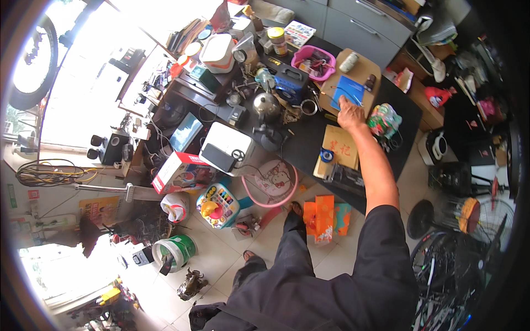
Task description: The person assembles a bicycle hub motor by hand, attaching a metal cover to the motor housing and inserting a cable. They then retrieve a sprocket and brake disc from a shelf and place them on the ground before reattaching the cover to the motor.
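Note:
My right hand [351,115] reaches over the black table to the near edge of a blue flat booklet [349,88]. Its fingers are mostly curled, and what they grip, if anything, is too small to make out. Thin stick-like shapes lie across the booklet by the fingertips. Beneath the booklet is a brown board [333,69], which also bears a pale roll [348,62] and a dark brown jar [369,82]. Nearer me lie a tan notebook [345,144] and a blue tape roll [326,155]. My left hand is out of the picture.
A bag of colourful packets [384,121] sits right of my wrist. Left of it stand a blue-black box-shaped device [291,84], a pink basket [326,75] and a metal kettle [266,105]. An orange paper bag [319,218] and a green-white bucket [182,249] stand on the floor.

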`<action>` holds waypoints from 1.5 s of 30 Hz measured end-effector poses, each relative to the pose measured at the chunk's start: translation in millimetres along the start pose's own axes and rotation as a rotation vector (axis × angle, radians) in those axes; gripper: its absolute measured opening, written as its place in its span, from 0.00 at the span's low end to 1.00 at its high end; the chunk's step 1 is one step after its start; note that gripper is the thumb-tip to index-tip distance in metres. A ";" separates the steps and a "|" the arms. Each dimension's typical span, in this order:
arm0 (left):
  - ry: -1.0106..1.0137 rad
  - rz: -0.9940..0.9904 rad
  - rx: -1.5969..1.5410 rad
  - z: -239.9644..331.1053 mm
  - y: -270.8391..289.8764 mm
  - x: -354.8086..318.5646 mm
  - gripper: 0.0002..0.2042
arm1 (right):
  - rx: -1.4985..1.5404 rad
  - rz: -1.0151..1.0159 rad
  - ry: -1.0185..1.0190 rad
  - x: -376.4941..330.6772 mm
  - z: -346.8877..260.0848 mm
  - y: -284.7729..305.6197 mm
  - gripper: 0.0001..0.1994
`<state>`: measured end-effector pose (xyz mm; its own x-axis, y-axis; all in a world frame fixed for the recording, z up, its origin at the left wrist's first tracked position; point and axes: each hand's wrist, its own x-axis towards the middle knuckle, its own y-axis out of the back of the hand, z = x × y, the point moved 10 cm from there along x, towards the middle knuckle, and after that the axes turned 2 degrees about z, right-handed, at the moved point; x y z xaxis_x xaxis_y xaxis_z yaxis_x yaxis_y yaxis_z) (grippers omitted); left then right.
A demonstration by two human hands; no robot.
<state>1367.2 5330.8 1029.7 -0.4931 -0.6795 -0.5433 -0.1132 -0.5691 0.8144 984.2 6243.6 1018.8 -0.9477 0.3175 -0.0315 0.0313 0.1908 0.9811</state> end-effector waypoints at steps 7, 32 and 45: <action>0.071 0.067 -0.020 29.7 -11.9 -33.7 0.23 | -0.120 0.088 0.151 161.9 -12.9 -14.5 0.15; 0.310 -0.009 0.078 -359.4 -34.4 -159.6 0.24 | 0.988 -0.162 -0.005 -325.0 -181.0 -101.5 0.14; 0.917 0.194 -0.757 -673.3 -158.6 -279.9 0.27 | 0.285 -0.576 0.516 -527.7 -406.9 -241.0 0.17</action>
<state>2104.0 5299.4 915.4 0.3851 -0.6855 -0.6179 0.5812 -0.3400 0.7393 1347.6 5652.1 876.5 -0.8645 -0.3552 -0.3555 -0.4907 0.4439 0.7498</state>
